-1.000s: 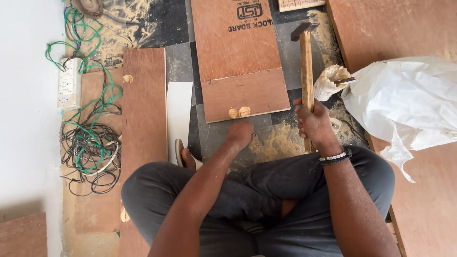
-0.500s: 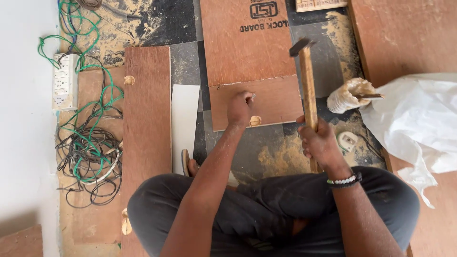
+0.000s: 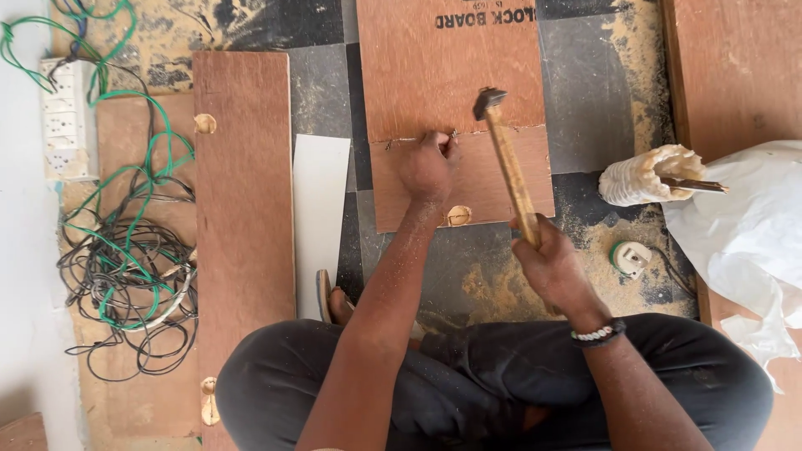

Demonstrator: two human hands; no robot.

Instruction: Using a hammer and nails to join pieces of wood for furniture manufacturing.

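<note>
Hammer (image 3: 508, 159) gripped in right hand (image 3: 551, 267); left hand (image 3: 426, 165) pinched on board (image 3: 464, 179) seam; cable tangle (image 3: 125, 267) leftward.

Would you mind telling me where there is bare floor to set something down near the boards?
Bare tile shows between the long plank and the block board, above the white strip, and right of the board beside the wrapped bundle. It is crowded by the cable tangle, and where the left hand and hammer work.

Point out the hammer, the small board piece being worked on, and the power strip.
hammer (image 3: 508, 171), head view, middle of its wooden handle.
small board piece (image 3: 510, 196), head view, bare face right of the handle.
power strip (image 3: 65, 117), head view, centre of its white body.
</note>
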